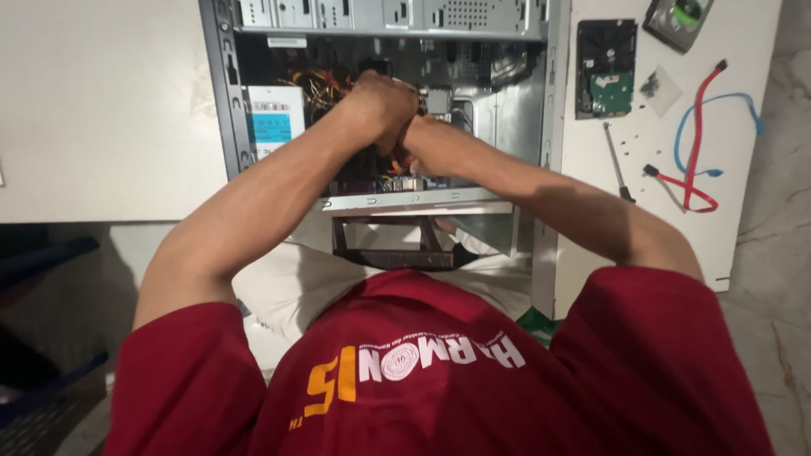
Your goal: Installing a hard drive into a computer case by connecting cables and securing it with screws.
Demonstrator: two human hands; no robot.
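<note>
Both my arms reach into an open computer case [397, 203] that lies on its side in front of me. My left hand [380, 100] is curled, knuckles up, over the middle of the case beside a bundle of yellow and red wires [319, 84]. My right hand [414, 127] is tucked under the left one, and only its wrist shows. What either hand grips is hidden. A power supply with a white and blue label [274, 118] sits at the case's left side.
On a white board [743, 211] to the right lie a bare hard drive [605, 67], a second drive [676, 19], a screwdriver [617, 160], a red cable [697, 139], a blue cable [718, 100] and loose screws. A white surface [101, 110] is on the left.
</note>
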